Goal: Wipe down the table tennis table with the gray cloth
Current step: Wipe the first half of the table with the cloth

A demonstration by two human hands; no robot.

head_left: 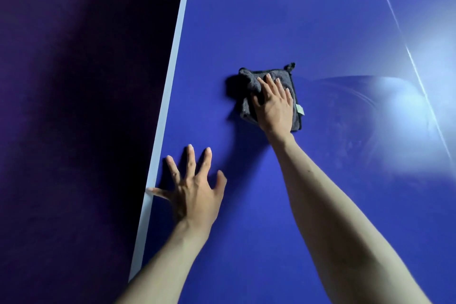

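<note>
Layout on the table tennis table (308, 20)

The cloth (249, 76) is laid flat on the table surface, well in from the edge line (172, 61) that runs along the table's left side. The right hand (274, 103) is placed on top of the cloth, fingers extended across it. The left hand (195, 190) is spread flat on the table, nearer to the person and to the left of the cloth, its little finger reaching the edge line. A centre line (404, 44) is seen far to the right of the cloth.
</note>
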